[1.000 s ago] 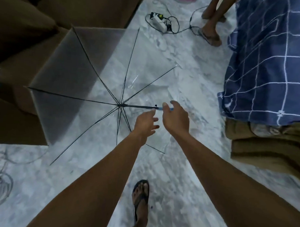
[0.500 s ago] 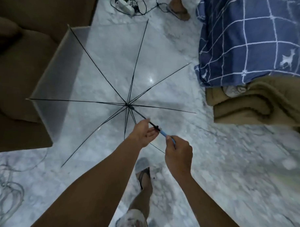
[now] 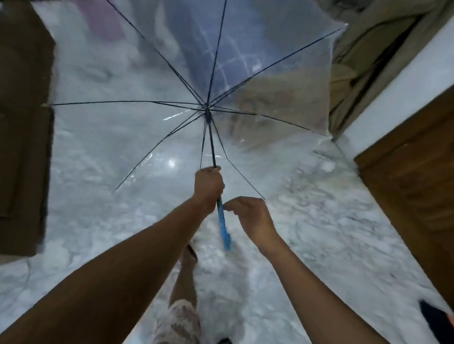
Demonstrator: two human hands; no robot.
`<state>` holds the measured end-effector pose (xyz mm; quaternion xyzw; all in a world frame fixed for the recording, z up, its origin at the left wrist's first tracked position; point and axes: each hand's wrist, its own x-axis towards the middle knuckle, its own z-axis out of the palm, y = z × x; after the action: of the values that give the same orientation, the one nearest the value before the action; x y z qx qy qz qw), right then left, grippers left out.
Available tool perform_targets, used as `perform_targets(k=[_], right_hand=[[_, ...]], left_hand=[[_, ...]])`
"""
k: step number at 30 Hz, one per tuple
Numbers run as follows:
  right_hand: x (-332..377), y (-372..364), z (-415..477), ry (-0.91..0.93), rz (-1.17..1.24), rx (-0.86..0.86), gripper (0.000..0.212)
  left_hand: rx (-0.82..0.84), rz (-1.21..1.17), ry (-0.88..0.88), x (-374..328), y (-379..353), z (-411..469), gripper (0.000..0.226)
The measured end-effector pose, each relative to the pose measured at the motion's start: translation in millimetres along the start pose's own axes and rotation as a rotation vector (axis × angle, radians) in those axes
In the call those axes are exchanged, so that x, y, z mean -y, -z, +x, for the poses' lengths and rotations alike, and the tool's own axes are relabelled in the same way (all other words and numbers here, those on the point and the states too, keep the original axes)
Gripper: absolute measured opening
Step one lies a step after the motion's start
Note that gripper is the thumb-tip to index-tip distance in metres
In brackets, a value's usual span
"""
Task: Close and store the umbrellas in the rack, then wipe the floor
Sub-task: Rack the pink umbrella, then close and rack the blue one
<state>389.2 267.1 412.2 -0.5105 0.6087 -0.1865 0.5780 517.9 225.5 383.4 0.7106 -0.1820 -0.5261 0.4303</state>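
l hand (image 3: pixel 208 182) clenched round shaft of open clear umbrella (image 3: pixel 207 112); r hand (image 3: pixel 251 216) curled by blue handle (image 3: pixel 223 223), grip unclear

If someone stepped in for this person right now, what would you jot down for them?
Left hand grips the shaft of the clear umbrella.
Right hand curls at its blue handle; grip unclear.
Umbrella fully open, held over the marble floor. No rack in view.
Done: nothing yet.
Left: close it, store it, wipe the floor.
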Motion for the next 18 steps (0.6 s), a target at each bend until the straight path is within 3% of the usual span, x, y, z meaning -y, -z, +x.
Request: perform_targets(k=[1,4,9,18], right_hand=[[1.0,17.6,-11.7,0.001,0.047,-0.039,0.011],[10.5,72.6,-42.7,-0.031,0.141,-0.216,0.02],[56.7,160.9,-81.5,-0.019,0.386,-0.315,0.03],[142.0,303.4,-177.3,0.292,0.633,-0.648,0.016]], left_hand=[[0.03,0.027,-0.063,-5.0,-11.4,-23.1,0.027],[0.126,0.016,-0.211,-22.5,-45.7,-86.1,0.024],[0.275,0.151,-0.45,-60.1,-93.7,-174.7,0.027],[0.62,0.341,-1.059,-114.2,-138.4,-264.5,0.028]])
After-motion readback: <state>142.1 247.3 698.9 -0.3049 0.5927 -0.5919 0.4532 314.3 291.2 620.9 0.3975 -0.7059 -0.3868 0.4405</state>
